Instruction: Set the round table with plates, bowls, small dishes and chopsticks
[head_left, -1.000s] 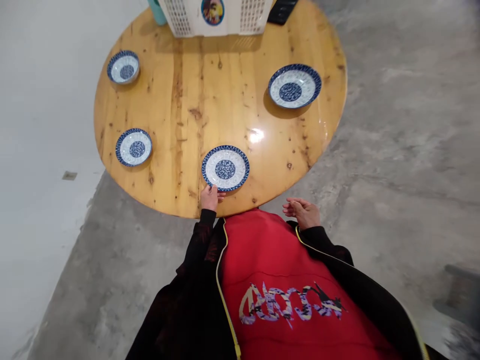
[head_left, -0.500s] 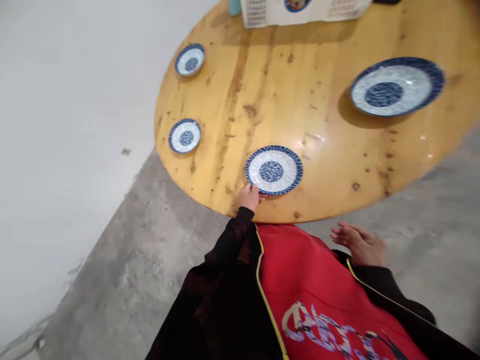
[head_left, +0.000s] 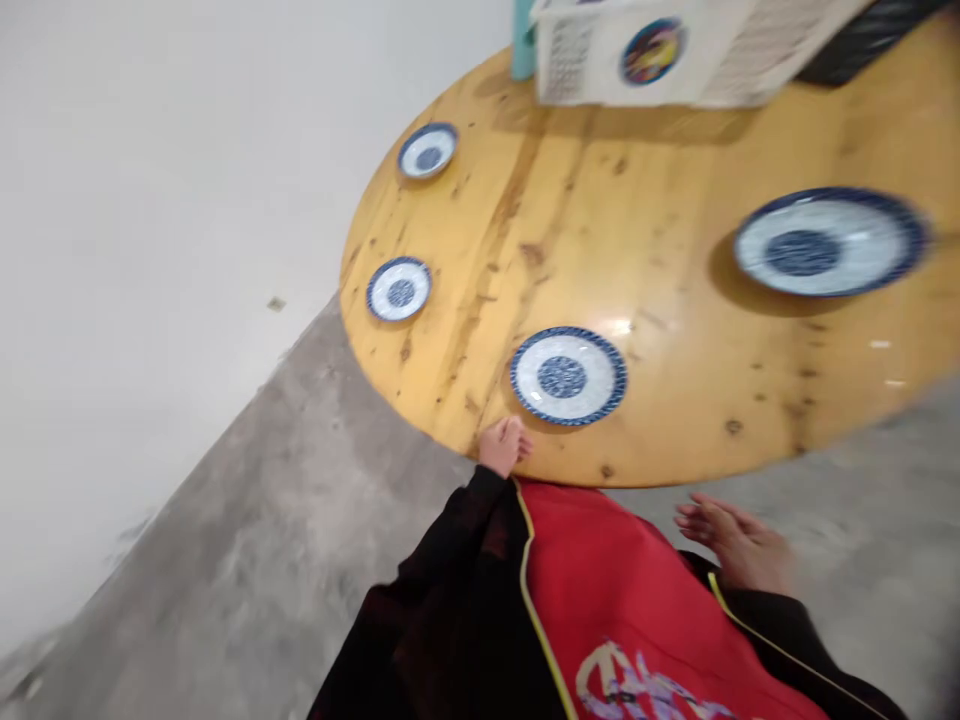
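Note:
A blue-and-white plate (head_left: 598,381) lies near the front edge of the round wooden table. Just below its lower left rim is my left hand (head_left: 504,446), apart from the plate, fingers loosely curled together with nothing in them. My right hand (head_left: 739,545) hovers in front of the table edge, fingers stretched out and holding nothing. A larger deep blue-and-white dish (head_left: 870,245) sits at the right. Two smaller matching dishes rest along the left side, one nearer (head_left: 384,293) and one farther (head_left: 409,158).
A white plastic basket (head_left: 589,60) with a round picture label stands at the back of the table (head_left: 675,400). Beside it are a teal object (head_left: 523,45) on the left and a black object (head_left: 862,45) on the right. A white wall runs along the left.
My left hand has let go of the plate's rim and drawn back toward me. The view has tilted up, showing more of the basket. My right hand keeps its pose.

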